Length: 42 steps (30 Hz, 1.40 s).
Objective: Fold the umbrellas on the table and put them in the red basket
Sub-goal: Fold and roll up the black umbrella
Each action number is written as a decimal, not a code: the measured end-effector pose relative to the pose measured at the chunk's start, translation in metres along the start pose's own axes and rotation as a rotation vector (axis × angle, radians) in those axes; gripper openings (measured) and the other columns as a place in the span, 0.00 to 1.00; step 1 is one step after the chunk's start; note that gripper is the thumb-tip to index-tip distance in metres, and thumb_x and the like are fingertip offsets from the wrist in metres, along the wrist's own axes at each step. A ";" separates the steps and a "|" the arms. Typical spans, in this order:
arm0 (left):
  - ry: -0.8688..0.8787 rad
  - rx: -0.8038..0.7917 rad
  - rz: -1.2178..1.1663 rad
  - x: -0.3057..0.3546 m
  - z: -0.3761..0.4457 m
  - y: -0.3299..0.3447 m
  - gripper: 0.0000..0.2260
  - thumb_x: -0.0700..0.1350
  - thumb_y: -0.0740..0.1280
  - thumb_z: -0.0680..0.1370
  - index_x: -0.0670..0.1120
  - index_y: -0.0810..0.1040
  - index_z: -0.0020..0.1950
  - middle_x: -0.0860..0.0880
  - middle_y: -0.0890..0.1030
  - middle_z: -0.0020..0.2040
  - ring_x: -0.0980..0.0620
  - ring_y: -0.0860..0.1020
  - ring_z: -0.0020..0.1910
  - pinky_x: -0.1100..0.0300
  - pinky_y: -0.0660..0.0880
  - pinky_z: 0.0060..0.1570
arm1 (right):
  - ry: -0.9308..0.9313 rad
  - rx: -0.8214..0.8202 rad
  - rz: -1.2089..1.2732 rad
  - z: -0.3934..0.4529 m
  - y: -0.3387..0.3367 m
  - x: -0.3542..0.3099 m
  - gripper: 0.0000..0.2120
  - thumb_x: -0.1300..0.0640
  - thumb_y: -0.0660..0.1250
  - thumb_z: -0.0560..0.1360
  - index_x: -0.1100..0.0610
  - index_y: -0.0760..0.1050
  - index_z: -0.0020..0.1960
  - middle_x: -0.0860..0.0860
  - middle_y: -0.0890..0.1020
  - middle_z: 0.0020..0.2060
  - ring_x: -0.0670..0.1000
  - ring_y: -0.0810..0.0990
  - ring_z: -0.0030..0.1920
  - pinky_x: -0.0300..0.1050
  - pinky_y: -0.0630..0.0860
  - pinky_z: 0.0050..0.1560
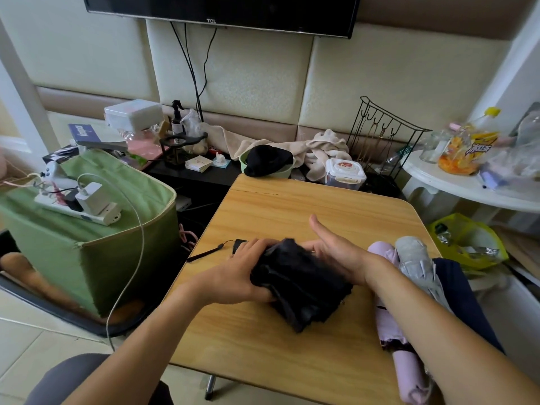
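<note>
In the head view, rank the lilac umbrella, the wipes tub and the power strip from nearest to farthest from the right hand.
From the right hand:
1. Lilac umbrella, just right of it, at the table's right edge.
2. Wipes tub, beyond the table's far edge.
3. Power strip, far left, on the green box.

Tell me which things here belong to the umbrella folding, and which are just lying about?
Part of the job:
black umbrella, held by left hand and right hand
lilac umbrella
grey umbrella
wooden table

Lying about:
green storage box
power strip
wipes tub
snack bag
</note>
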<state>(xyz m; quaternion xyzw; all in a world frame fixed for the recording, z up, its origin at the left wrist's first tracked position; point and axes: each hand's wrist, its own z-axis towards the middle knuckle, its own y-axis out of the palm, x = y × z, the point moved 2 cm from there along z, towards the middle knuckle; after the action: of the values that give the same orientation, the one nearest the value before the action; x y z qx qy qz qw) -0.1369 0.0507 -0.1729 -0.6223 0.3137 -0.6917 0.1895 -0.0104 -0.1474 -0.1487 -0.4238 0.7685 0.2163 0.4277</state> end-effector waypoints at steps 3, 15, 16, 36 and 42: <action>0.027 0.020 -0.016 0.004 -0.005 -0.007 0.24 0.47 0.73 0.78 0.60 0.72 0.72 0.63 0.74 0.65 0.67 0.67 0.68 0.67 0.66 0.67 | -0.092 -0.024 -0.059 0.002 -0.002 0.000 0.47 0.25 0.44 0.78 0.62 0.81 0.62 0.59 0.82 0.49 0.51 0.81 0.43 0.40 0.76 0.44; -0.062 -0.182 -0.018 0.001 -0.011 -0.021 0.21 0.31 0.62 0.79 0.54 0.82 0.62 0.65 0.72 0.73 0.72 0.55 0.77 0.67 0.57 0.73 | -0.206 0.327 -0.906 -0.034 -0.035 0.018 0.21 0.35 0.68 0.77 0.41 0.76 0.67 0.40 0.80 0.63 0.44 0.78 0.63 0.46 0.74 0.67; -0.092 -0.128 -0.052 0.003 -0.009 -0.022 0.24 0.28 0.58 0.78 0.52 0.84 0.59 0.64 0.76 0.70 0.73 0.59 0.75 0.71 0.59 0.71 | -0.188 0.339 -0.942 -0.032 -0.035 0.024 0.28 0.31 0.69 0.74 0.42 0.73 0.70 0.41 0.78 0.65 0.45 0.76 0.65 0.46 0.73 0.67; -0.144 0.141 0.542 -0.010 0.019 -0.005 0.16 0.53 0.72 0.76 0.58 0.78 0.64 0.56 0.74 0.59 0.52 0.69 0.61 0.53 0.63 0.59 | -0.304 0.384 -1.159 -0.037 0.026 0.016 0.23 0.40 0.70 0.76 0.44 0.57 0.57 0.48 0.78 0.45 0.56 0.79 0.45 0.56 0.75 0.45; 0.203 0.447 0.619 0.010 0.009 0.001 0.15 0.51 0.72 0.71 0.59 0.80 0.58 0.59 0.75 0.54 0.53 0.71 0.57 0.55 0.66 0.60 | -0.176 0.304 -1.098 -0.034 0.037 0.003 0.28 0.33 0.72 0.70 0.47 0.70 0.61 0.45 0.79 0.54 0.50 0.80 0.52 0.53 0.80 0.52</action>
<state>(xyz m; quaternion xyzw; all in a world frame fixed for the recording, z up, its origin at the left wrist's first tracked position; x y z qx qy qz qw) -0.1299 0.0419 -0.1661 -0.3699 0.3453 -0.7113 0.4880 -0.0583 -0.1522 -0.1342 -0.6750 0.4196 -0.1158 0.5957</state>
